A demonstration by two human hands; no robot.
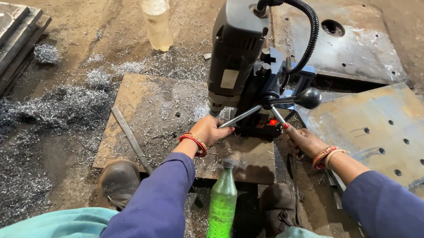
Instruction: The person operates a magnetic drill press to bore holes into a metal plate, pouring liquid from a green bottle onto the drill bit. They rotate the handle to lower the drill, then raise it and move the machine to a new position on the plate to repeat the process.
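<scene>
A black and blue magnetic drill press [254,63] stands on a rusty steel plate [148,125] on the ground. My left hand [210,129] rests on the plate at the base of the drill, just below the drill bit, fingers curled loosely. My right hand [305,139] reaches to the drill's right side, its fingertips at a feed lever near the glowing red switch [272,121]. Whether it grips the lever is unclear. A black ball knob [310,97] ends another lever above my right hand. Both wrists wear red and gold bangles.
A green plastic bottle [222,208] stands between my shoes. A clear bottle [154,13] stands at the back. Metal shavings [50,109] cover the ground at left. Drilled steel plates [393,130] lie right and behind. A flat metal bar [131,138] lies on the plate's left edge.
</scene>
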